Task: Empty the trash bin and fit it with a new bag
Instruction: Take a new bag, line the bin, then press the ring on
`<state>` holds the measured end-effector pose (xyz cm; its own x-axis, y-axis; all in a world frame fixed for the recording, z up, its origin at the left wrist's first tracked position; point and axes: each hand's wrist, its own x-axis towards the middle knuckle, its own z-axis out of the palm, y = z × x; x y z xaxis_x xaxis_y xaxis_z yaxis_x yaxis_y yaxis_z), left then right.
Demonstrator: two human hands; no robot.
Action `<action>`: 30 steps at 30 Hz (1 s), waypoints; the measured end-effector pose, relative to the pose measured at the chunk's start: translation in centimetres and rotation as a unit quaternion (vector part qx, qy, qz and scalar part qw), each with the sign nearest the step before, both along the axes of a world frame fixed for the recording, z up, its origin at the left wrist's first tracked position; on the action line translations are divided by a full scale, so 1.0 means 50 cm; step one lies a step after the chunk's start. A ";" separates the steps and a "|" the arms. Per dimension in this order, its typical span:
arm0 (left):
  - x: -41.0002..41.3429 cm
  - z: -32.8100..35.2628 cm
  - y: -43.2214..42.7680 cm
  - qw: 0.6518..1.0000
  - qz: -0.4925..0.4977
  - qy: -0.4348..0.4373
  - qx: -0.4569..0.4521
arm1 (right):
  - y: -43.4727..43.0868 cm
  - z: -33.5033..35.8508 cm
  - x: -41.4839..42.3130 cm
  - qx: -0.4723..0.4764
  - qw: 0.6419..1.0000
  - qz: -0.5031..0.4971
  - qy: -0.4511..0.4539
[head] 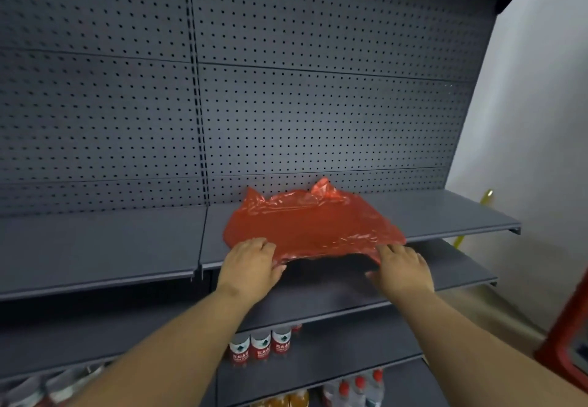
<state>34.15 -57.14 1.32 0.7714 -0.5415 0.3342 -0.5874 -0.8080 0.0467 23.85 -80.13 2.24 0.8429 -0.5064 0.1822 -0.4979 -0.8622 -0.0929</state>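
A red plastic bag (313, 222) lies flat on the top grey shelf (111, 241), its near edge hanging past the shelf front. My left hand (251, 263) grips the bag's near left corner, fingers on top and thumb underneath. At the near right corner, my right hand (402, 268) holds the bag's edge the same way. No trash bin shows in this view.
A grey pegboard wall (286, 104) backs the shelves. Lower shelves (350, 298) hold water bottles with red labels (259, 348) and red-capped bottles (359, 387). A red object (569, 327) stands at the right edge, beside a white wall (534, 120).
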 end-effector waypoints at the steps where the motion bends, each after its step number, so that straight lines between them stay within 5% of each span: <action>1: 0.009 -0.010 -0.006 1.000 0.003 0.008 0.008 | -0.011 -0.006 0.018 0.000 1.000 0.009 0.006; 9: 0.075 -0.069 -0.050 0.995 0.045 0.080 0.039 | -0.106 -0.037 0.146 -0.017 0.991 0.111 0.070; 18: 0.102 -0.083 -0.042 0.995 0.056 0.064 -0.056 | -0.167 -0.063 0.205 0.000 0.975 0.213 0.060; 30: 0.057 -0.045 -0.075 0.986 -0.054 0.057 -0.147 | -0.168 -0.045 0.055 0.016 0.990 0.137 -0.030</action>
